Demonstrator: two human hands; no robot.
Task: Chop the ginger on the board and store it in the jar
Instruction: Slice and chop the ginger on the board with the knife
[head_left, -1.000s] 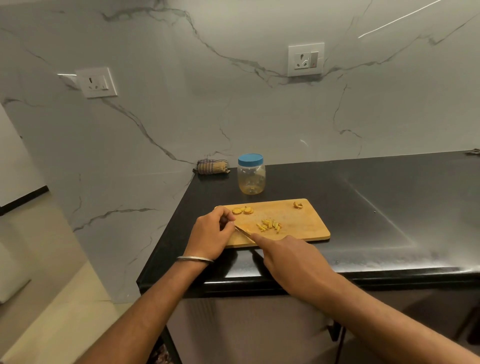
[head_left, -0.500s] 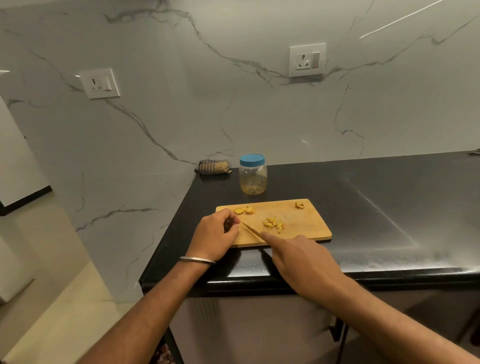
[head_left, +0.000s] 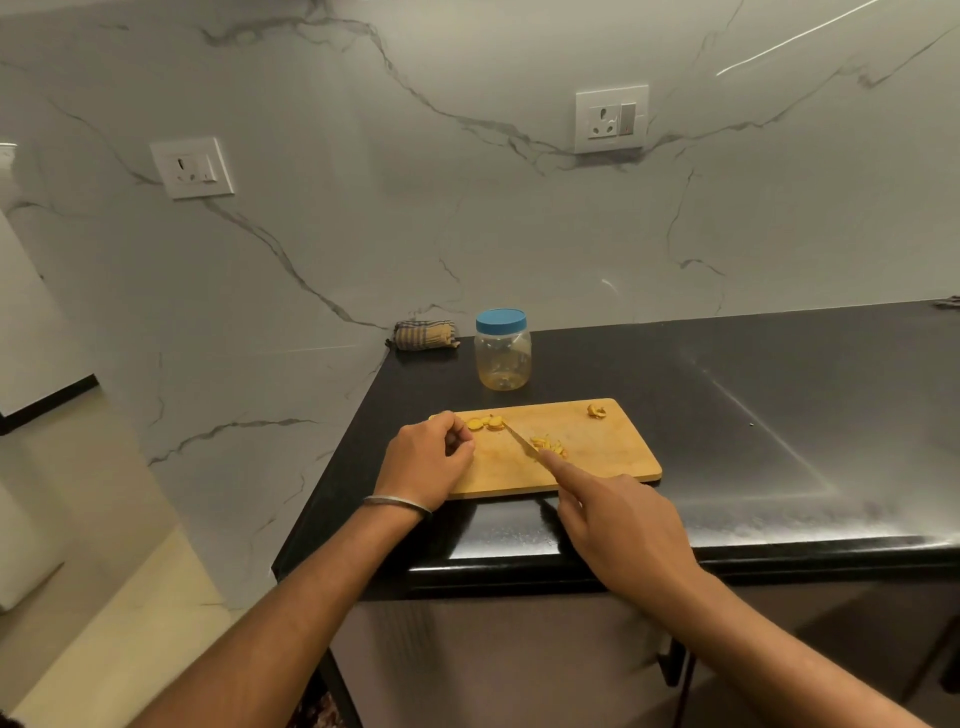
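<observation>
A wooden cutting board (head_left: 602, 462) lies on the black counter. On it are ginger slices (head_left: 485, 423) at the back left, a pile of chopped ginger (head_left: 549, 446) in the middle and one scrap (head_left: 596, 411) at the back right. My right hand (head_left: 618, 525) grips a knife (head_left: 521, 441), index finger along the blade's back, tip pointing toward the slices. My left hand (head_left: 428, 460) rests on the board's left end with fingers curled, beside the slices; I cannot see anything in it. A clear jar (head_left: 503, 356) with its blue lid on stands behind the board.
The black counter (head_left: 753, 415) stretches right, its front edge just below the board. A folded checked cloth (head_left: 425, 335) lies against the marble wall at the back left. Two wall sockets (head_left: 611, 119) sit above. Floor drops off left of the counter.
The knife blade has swung back and left, from the chopped pile toward the slices. My left hand stayed curled at the board's left end. The view shifted slightly.
</observation>
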